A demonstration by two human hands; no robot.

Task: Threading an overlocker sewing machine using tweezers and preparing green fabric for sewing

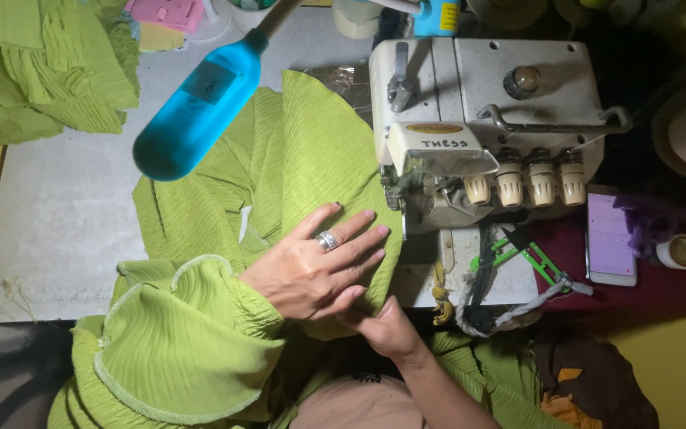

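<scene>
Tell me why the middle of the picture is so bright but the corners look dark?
In the head view, a blue lamp lights the green fabric, the left hand and the sewing machine brightly; the right hand sits half in shadow, the corners fall dark, and the lamp itself looks blurred.

- The left hand (315, 270), a ring on one finger, lies flat with fingers spread on green pleated fabric (295, 159).
- The right hand (387, 326) sits just below it, mostly tucked under the cloth's edge (grip not visible).
- Both are just left of a white overlock sewing machine (486, 119).
- A blue lamp head (196, 107) hangs over the grey table (57, 214).
- A phone (610, 238) lies right of the machine.
</scene>
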